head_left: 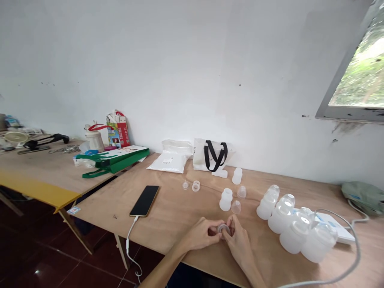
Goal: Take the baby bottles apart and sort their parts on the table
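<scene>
Close to the table's front edge, my left hand (202,234) and my right hand (241,242) meet around a small whitish bottle collar (223,228). Both sets of fingers pinch its rim, and my right thumb lies over it; whether a teat sits inside cannot be made out. Just beyond the hands stands an uncapped frosted baby bottle (226,200). Two clear dome caps, a nearer cap (236,207) and a farther cap (241,192), rest beside it. Farther left lie a clear teat (185,185) and another collar ring (196,186).
Several capped baby bottles (295,234) stand at right, beside a white device (336,228) and a grey cable (357,248). Another bottle (237,176), a white bag (199,154) and a plastic packet (169,161) are near the wall. A phone (144,201) lies left.
</scene>
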A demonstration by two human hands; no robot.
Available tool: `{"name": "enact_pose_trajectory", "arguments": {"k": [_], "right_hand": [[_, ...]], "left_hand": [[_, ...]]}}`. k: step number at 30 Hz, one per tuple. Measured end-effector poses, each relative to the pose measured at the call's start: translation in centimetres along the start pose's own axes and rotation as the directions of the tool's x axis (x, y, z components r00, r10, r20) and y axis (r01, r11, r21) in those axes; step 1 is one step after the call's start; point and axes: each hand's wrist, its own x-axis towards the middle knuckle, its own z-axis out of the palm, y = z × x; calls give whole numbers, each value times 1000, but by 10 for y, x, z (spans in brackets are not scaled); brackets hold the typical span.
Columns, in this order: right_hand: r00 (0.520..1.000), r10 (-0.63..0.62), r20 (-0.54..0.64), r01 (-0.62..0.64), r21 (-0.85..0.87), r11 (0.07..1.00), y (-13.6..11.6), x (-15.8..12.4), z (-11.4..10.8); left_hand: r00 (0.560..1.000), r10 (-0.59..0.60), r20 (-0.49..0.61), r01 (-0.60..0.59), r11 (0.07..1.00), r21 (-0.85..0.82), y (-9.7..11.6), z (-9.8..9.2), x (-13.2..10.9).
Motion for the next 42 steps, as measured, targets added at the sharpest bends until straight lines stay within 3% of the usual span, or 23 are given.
{"name": "enact_pose_trajectory", "arguments": {"k": [8,16,21,26,31,35,42], "right_hand": [[998,50,31,-46,-110,993,-8,-2,-2],[1000,13,-11,-14,-110,994,-3,0,-1],[995,-89,47,85,92,992,-16,-3,-4],[980,-174,96,150,219,964,-30,-5,-8],[984,-166,60,165,19,986,-29,-8,-9],[963,-266,38,269,-152,951,-28,-10,-9],[920,-382,89,392,-228,891,-29,-11,-9]], "left_hand": [[999,-27,22,27,1000,2,-7,0,-1],[999,-47,9,48,990,-131,-4,4,3],[996,-83,27,87,951,-295,-20,2,6],[967,-212,-143,153,928,-340,-40,1,11],[949,-195,-249,97,929,-357,-44,3,15],[925,-215,-312,114,943,-313,-44,3,16],[917,-228,-327,126,944,-305,-51,3,15]]}}
